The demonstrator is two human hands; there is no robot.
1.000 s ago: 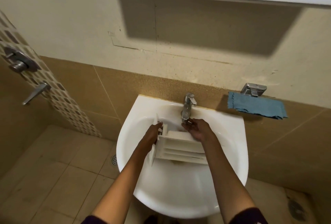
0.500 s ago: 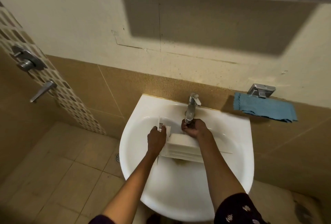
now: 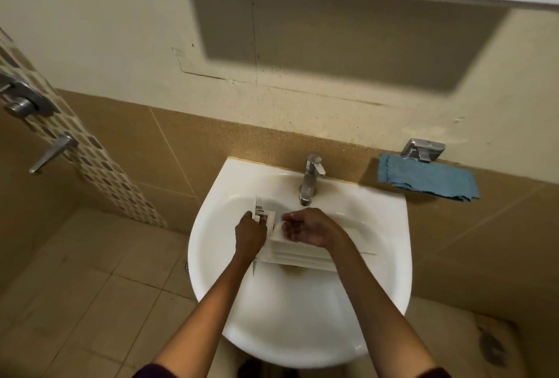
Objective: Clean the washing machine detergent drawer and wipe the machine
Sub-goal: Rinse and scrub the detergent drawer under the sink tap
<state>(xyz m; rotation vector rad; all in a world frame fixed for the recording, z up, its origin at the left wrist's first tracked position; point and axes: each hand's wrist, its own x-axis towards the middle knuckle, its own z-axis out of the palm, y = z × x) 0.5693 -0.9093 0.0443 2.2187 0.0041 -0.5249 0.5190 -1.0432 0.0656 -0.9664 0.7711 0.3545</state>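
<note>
The white plastic detergent drawer (image 3: pixel 298 256) lies in the white ceramic basin (image 3: pixel 302 317) under the chrome tap (image 3: pixel 310 179), so it is already out of the machine and, I judge, mid-rinse. The left hand (image 3: pixel 250 237) grips its front end, while the right hand (image 3: pixel 308 228) rests cupped and loose on top. Wiping the machine remains; a blue cloth (image 3: pixel 426 179) hangs nearby.

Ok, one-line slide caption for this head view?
Left hand grips detergent drawer in sink; right hand cupped under tap.
</note>
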